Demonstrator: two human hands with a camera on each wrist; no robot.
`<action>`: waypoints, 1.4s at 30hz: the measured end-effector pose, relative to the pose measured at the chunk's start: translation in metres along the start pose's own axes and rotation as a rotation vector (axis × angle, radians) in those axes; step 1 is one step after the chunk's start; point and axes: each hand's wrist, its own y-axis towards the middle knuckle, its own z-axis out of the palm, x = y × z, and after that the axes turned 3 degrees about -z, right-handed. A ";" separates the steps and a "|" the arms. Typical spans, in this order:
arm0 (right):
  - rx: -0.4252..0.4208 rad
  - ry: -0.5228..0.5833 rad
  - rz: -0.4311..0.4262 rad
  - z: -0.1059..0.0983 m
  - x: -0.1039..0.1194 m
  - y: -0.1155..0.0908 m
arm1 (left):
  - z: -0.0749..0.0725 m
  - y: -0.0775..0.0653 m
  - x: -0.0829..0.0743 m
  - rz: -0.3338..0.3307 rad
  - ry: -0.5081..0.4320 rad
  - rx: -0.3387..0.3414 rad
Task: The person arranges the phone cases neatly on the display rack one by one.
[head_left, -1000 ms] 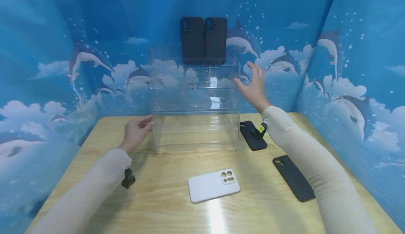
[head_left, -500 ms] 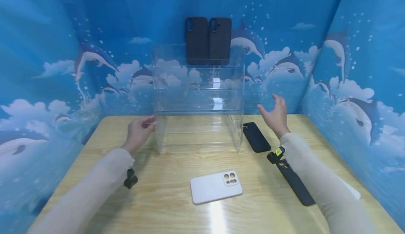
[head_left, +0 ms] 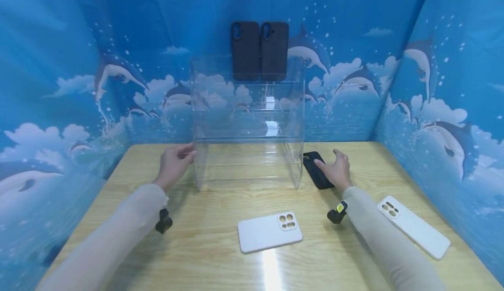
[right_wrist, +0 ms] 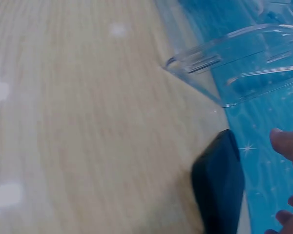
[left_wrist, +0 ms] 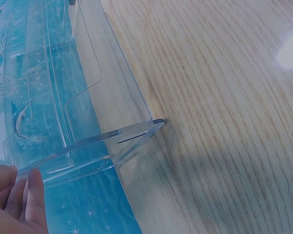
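Note:
My left hand (head_left: 174,164) pinches the left side edge of a clear acrylic tiered display stand (head_left: 248,127); in the left wrist view its thumb and fingertips meet at the edge of the side panel (left_wrist: 83,144). Two black phone cases, a left one (head_left: 246,52) and a right one (head_left: 274,52), stand upright side by side on the top tier. My right hand (head_left: 337,170) is just right of the stand, with thumb and fingers spread over another black phone case (head_left: 315,168) lying on the table. In the right wrist view that case (right_wrist: 219,183) lies beside the hand.
A white phone case (head_left: 269,233) lies on the wooden table (head_left: 212,264) in front of the stand. A second white phone case (head_left: 417,229) lies at the right, beside my right forearm. Blue dolphin-print cloth (head_left: 157,28) walls the table at the back and sides.
My right hand has come down from beside the stand's upper tiers to the black case on the table. My right forearm now covers the other black case and uncovers the white one. My left hand stays put.

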 end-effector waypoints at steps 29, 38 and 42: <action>0.036 -0.210 0.025 0.037 -0.010 -0.005 | 0.001 0.002 0.004 0.037 -0.009 -0.020; 0.003 -0.168 0.052 0.035 -0.007 -0.003 | 0.001 0.003 0.004 0.013 -0.006 -0.006; -0.043 -0.143 0.067 0.031 -0.002 -0.001 | 0.000 0.002 0.004 0.010 -0.010 -0.008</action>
